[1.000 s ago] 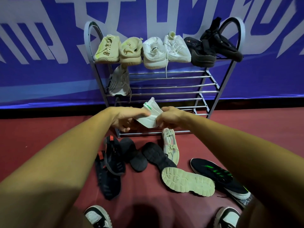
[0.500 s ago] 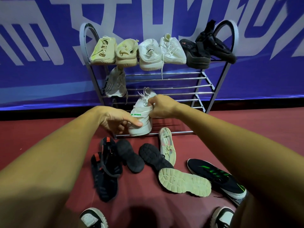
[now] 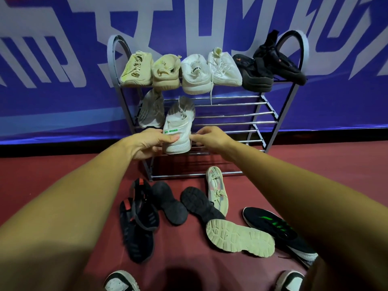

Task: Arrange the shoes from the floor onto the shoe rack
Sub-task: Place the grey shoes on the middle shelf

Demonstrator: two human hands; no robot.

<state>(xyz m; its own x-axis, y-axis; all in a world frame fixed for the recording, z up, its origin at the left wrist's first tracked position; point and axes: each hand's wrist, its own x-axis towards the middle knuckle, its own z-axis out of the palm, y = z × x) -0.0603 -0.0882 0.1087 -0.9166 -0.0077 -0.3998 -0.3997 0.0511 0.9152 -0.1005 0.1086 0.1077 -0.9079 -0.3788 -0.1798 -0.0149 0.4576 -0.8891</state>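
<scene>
The white shoe (image 3: pixel 178 131) is pinched at its heel by the fingers (image 3: pixel 171 139) of our left hand (image 3: pixel 147 143) and right hand (image 3: pixel 211 137), both closed on it, toe pointing in. It sits on the shoe rack (image 3: pixel 270 114)'s middle shelf beside its likely partner (image 3: pixel 151 111), apparently so pairs stay together. More shoes wait on the floor (image 3: pixel 63 169).

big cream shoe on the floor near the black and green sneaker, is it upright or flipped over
Flipped over. The cream shoe lies on the red floor with its lugged tread facing up; none of its upper shows.
</scene>
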